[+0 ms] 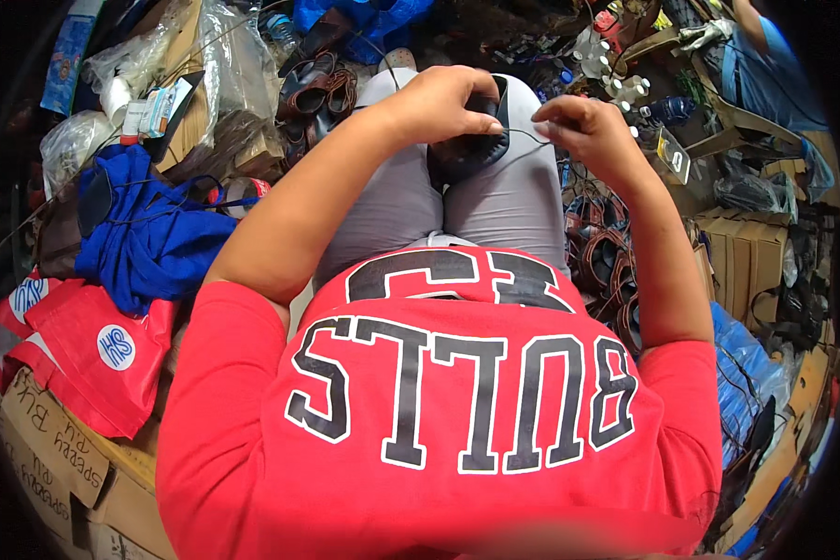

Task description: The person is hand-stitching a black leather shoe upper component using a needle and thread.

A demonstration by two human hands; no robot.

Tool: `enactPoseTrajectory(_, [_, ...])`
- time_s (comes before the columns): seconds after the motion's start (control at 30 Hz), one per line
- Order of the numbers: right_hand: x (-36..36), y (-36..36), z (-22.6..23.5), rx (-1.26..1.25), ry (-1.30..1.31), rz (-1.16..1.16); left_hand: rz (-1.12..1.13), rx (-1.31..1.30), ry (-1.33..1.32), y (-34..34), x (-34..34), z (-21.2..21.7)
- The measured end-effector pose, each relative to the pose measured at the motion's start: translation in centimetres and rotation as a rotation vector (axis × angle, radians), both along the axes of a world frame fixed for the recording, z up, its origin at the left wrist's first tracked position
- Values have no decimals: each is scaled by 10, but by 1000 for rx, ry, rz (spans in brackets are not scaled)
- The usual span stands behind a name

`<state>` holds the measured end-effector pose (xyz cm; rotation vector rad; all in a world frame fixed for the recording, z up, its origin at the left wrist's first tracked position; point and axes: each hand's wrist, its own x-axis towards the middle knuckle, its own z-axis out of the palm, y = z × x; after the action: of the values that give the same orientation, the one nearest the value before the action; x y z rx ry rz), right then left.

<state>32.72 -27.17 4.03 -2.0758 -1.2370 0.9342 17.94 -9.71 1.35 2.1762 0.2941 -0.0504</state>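
Fingers, right hand: tips pinched together on a thin dark cord, held out to the side, presumably to keep it clear. Fingers, left hand: curled over one black leather shoe, thumb on the near side, likely steadying it. Shoe's location: lap, between grey-trousered knees, seemingly used as support.

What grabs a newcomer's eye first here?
The red shirt with its big black lettering, filling the lower middle of the view. Then the dark leather piece between the knees, held by the left hand, with a thin dark thread running to the right hand's fingers. At the left, a bright blue cloth lies above a red bag.
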Motion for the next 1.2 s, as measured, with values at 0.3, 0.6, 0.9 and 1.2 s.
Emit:
enactPoseTrajectory(0.3, [5,2,-3,214,-119,114,-114,-467,113,14,24,-24])
enactPoseTrajectory(0.6, [10,11,-5,313,-271,252,-185,-513,75,15,24,-19])
enactPoseTrajectory(0.9, [-6,-2,-41,405,-108,36,-165,-512,110,14,25,-26])
enactPoseTrajectory(1.2, [-28,-15,-29,433,-326,72,-269,-482,209,16,20,-23])
